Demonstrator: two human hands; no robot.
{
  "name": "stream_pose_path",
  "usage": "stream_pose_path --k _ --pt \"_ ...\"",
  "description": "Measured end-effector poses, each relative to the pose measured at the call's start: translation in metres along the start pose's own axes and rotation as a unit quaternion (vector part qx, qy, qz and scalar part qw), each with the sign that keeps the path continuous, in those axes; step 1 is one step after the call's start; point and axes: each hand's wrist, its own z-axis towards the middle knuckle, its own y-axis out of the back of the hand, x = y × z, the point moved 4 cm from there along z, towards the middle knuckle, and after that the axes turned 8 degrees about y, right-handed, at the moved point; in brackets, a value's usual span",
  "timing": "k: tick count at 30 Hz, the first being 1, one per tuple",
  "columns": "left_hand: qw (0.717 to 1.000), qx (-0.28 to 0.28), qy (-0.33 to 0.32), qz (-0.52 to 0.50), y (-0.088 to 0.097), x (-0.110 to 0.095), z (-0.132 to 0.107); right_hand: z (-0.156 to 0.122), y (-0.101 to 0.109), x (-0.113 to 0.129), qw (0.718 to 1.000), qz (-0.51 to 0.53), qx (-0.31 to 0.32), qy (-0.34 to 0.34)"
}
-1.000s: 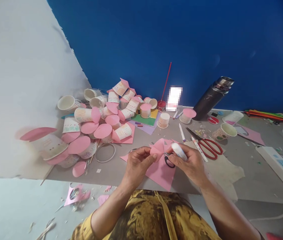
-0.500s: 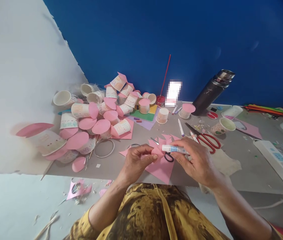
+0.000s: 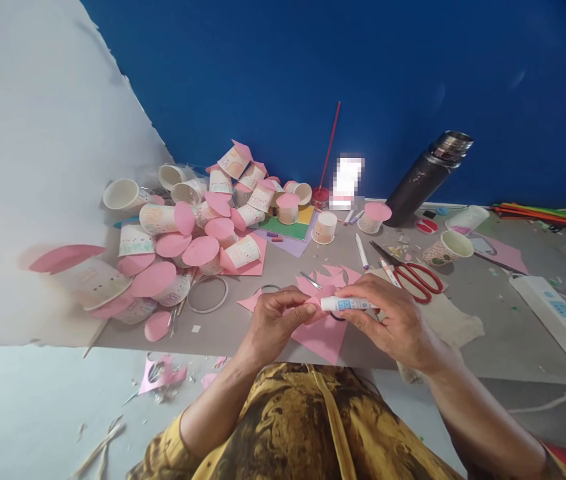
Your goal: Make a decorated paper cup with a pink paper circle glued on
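My left hand (image 3: pixel 277 323) pinches a small piece of pink paper (image 3: pixel 317 315) between thumb and fingers. In my right hand (image 3: pixel 395 323) lies a white and blue glue stick (image 3: pixel 345 304), held sideways with its tip at the pink piece. Whether the tip touches the paper I cannot tell. Under both hands are pink paper offcuts (image 3: pixel 333 275) and a pink sheet (image 3: pixel 325 343). Small scissors (image 3: pixel 311 281) rest on them, their dark handle mostly hidden. Just beyond my right hand are large red-handled scissors (image 3: pixel 420 283) and a white marker (image 3: pixel 389 272).
Many paper cups (image 3: pixel 203 252) with pink paper discs are heaped at the left. A dark thermos (image 3: pixel 420 187) leans by the blue wall. A green-patterned cup (image 3: pixel 447 250) and a power strip (image 3: pixel 555 323) stand right. A grey ring (image 3: pixel 207 295) lies left of my hands.
My right hand has brought the glue stick slightly left and down, closer to my left fingers. The pink piece now sits lower, partly behind the stick. The camera view has shifted a little.
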Motion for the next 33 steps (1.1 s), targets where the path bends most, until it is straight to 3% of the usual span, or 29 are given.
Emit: stream_pose_path --k 6,16,24,33 --pt "1.000 0.008 -0.007 -0.010 -0.001 0.002 0.001 -0.002 0.000 -0.003 0.998 0.062 0.003 -0.013" --pt "0.997 0.056 -0.028 0.044 -0.005 -0.011 -0.003 0.002 -0.003 -0.003 0.997 0.074 -0.010 -0.013" --pt "0.998 0.056 -0.017 -0.004 -0.002 -0.001 -0.001 -0.001 -0.002 -0.001 0.998 0.054 0.023 -0.009" --pt "0.987 0.055 -0.075 0.128 -0.001 -0.010 -0.005 -0.001 -0.005 0.000 0.999 0.014 0.046 -0.001"
